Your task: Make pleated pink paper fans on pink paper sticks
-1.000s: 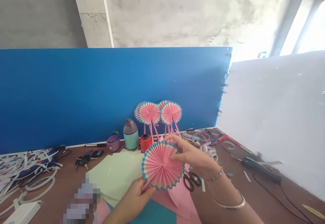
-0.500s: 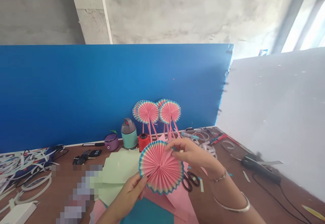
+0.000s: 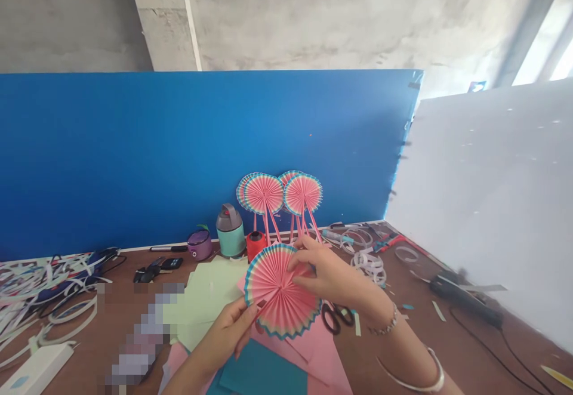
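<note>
A round pleated paper fan [image 3: 280, 308], pink with a cream band and a blue zigzag edge, is held up over the table with its face towards me. My left hand [image 3: 235, 323] pinches its lower left edge between thumb and fingers. At the upper right of the fan, my right hand [image 3: 316, 267] has bent fingers on the pleats, and its fingertips partly cover them. Beneath lie pink paper sheets [image 3: 329, 362] and blue-green sheets [image 3: 264, 371]. Dark-handled scissors [image 3: 331, 318] rest just right of the fan, partly hidden.
Several finished fans [image 3: 264, 194] on pink sticks stand against the blue partition [image 3: 134, 156]. A teal-and-grey container [image 3: 231, 234], a purple pot [image 3: 199, 246] and a red object [image 3: 255, 246] line the back. Pale green paper [image 3: 208, 287], tangled white strips [image 3: 45, 287] and a corded black tool [image 3: 465, 299] lie around.
My right fingers have moved slightly left and down across the fan's face, towards its centre. My left hand keeps its hold on the edge. The view has shifted slightly.
</note>
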A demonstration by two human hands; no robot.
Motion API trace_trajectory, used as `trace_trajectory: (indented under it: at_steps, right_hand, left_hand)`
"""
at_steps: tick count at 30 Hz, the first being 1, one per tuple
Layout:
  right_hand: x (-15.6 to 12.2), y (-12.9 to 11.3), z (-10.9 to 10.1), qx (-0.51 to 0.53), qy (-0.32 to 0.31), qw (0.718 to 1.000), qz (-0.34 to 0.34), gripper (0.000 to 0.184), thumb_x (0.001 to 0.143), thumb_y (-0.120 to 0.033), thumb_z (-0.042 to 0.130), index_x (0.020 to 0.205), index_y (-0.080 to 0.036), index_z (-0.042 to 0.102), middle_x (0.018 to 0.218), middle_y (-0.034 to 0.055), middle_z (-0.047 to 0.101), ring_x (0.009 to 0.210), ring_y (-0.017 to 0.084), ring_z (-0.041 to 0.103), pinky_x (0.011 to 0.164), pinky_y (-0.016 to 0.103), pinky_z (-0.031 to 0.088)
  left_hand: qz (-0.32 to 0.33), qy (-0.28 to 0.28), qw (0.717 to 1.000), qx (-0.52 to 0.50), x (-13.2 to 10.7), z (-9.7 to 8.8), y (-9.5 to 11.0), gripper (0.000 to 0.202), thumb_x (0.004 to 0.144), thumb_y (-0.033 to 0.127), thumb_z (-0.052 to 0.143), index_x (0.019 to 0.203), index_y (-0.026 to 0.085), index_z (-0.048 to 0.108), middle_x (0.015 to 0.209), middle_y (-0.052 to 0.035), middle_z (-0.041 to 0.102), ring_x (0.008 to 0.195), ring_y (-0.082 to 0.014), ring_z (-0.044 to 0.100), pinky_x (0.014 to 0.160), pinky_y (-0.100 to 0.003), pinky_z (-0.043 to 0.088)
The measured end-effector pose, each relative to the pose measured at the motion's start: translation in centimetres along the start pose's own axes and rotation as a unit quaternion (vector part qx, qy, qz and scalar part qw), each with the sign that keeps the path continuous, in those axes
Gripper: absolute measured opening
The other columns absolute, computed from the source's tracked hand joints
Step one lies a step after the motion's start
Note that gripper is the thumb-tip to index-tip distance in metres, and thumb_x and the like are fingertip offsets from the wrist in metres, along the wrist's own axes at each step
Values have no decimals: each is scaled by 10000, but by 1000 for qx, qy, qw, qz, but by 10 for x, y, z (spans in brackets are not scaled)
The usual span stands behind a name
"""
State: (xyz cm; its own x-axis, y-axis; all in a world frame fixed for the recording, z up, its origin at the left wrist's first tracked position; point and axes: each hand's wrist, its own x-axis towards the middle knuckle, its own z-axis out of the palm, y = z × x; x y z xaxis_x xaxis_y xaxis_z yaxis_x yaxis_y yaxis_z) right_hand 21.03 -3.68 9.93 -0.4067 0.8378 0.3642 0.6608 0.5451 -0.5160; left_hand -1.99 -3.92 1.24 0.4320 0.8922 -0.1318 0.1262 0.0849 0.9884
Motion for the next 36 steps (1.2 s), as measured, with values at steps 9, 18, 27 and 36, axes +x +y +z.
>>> trace_trajectory:
  at_steps: [9,18,27,36]
  right_hand:
    - [-1,-7,10,-66,13,996,-56,129,767,-124,577,799,-215,662,1380,60,363,1182,250,481,923,400,450]
    - [-1,-9,6,-113,13,990,-86,296,711,-9,493,866,-195,664,1350,93,409,1171,239,481,929,379,440]
    - [4,-9,15,-143,28,986,-84,133,823,-181,555,818,-200,686,1368,99,398,1193,266,467,954,419,425]
    - [3,-4,12,-139,34,986,-90,199,842,-173,520,811,-230,708,1365,54,415,1047,203,571,838,337,492]
  left_hand:
    - [33,-8,999,-13,4,-7,-6,437,789,618,495,780,183,528,380,90,385,355,-76,304,419,-209,271]
    - [14,19,999,-32,8,-13,-12,428,773,620,518,714,196,516,358,88,375,341,-75,290,404,-205,272]
    - [18,43,998,-45,5,-7,-8,429,760,619,537,743,191,560,349,97,328,339,-73,255,380,-206,236]
    - [22,34,999,-32,6,-9,-10,419,778,614,514,709,200,512,340,96,346,319,-72,261,380,-205,237]
